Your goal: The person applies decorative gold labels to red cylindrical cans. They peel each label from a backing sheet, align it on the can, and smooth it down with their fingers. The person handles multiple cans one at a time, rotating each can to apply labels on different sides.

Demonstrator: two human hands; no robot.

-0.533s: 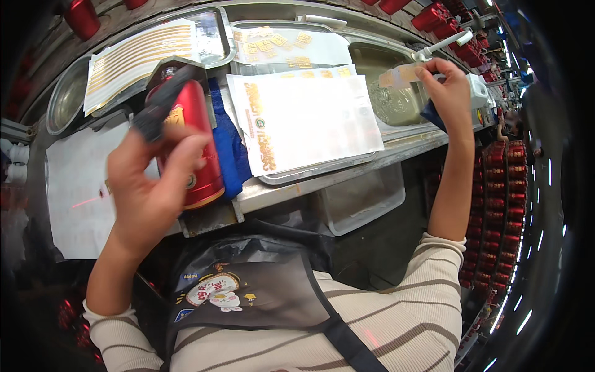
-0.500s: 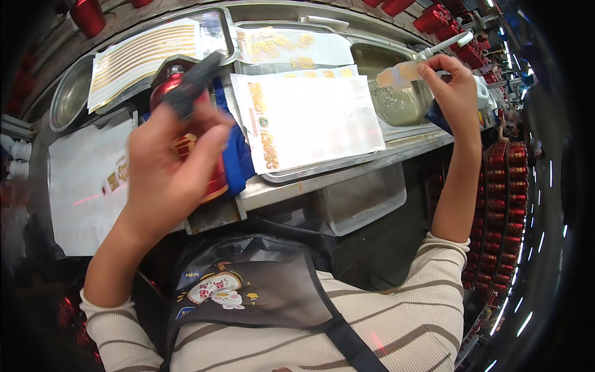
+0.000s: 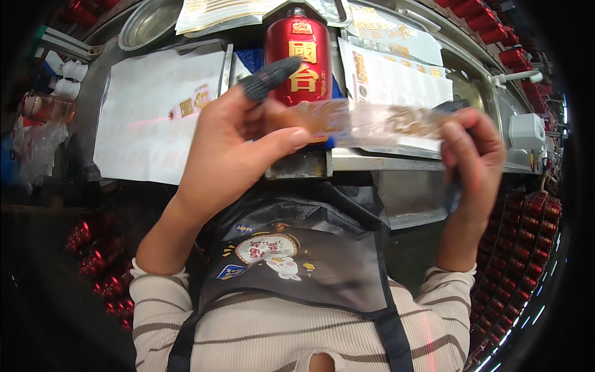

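Metal worktop (image 3: 365, 163): ran beyond the hands, white sheet (image 3: 155, 118) at left.
Clear strip (image 3: 372, 124): gold-patterned, spanned between the hands, crossing before the lower part of the red bottle (image 3: 313, 53).
Left hand (image 3: 220, 152): half open, index finger extended; whether it gripped the strip could not be told.
Right hand (image 3: 474, 146): pinched closed on the strip's right end.

A metal counter (image 3: 372, 162) with a sunken sink (image 3: 469, 87) stretches across. Below lies dark floor (image 3: 406, 251). White lights (image 3: 538, 315) streak the far right.
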